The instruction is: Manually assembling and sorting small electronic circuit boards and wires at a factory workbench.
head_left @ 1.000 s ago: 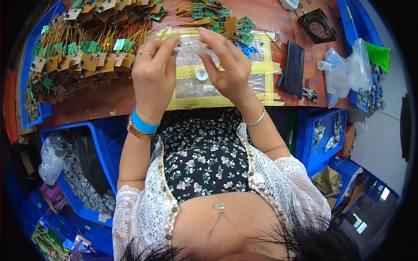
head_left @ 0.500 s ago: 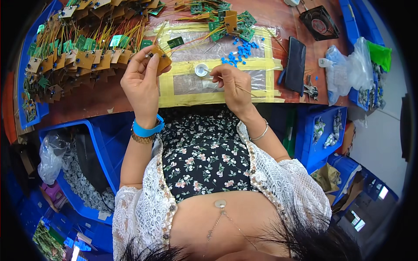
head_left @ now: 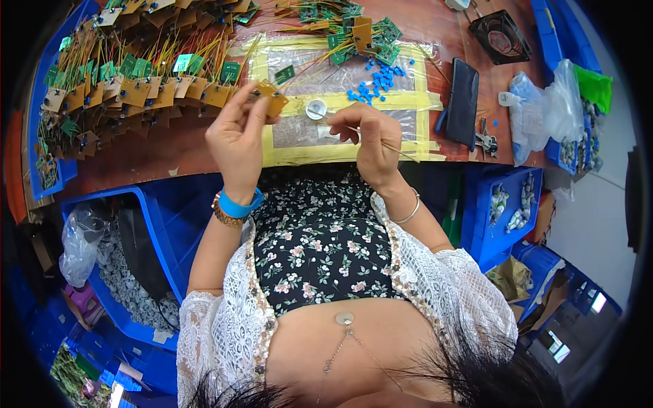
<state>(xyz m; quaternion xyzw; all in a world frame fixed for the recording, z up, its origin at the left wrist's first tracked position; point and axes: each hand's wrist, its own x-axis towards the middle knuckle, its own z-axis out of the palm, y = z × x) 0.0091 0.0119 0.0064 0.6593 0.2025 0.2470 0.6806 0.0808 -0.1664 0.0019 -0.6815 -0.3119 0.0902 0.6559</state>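
Between the thumb and fingers of my left hand (head_left: 238, 129) is a brown circuit board (head_left: 275, 103), held up over the taped mat (head_left: 289, 132). A small green board (head_left: 284, 74) on thin wires hangs beyond it. My right hand (head_left: 373, 139) pinches a thin stick (head_left: 391, 147) whose far tip reaches into a small round white cup (head_left: 315, 109) on the mat. Several small blue caps (head_left: 371, 85) lie loose past my right hand. Behind them is a pile of wired green and brown boards (head_left: 362, 37).
Rows of wired boards (head_left: 139, 92) cover the left of the table. To the right lie a dark phone (head_left: 462, 102), keys (head_left: 486, 139), a black fan (head_left: 500, 37) and plastic bags (head_left: 544, 112). Blue bins (head_left: 153, 224) flank me below the table edge.
My left hand has moved right and slightly down with the brown board, closer to the white cup. My right hand has shifted slightly right, its stick still at the cup.
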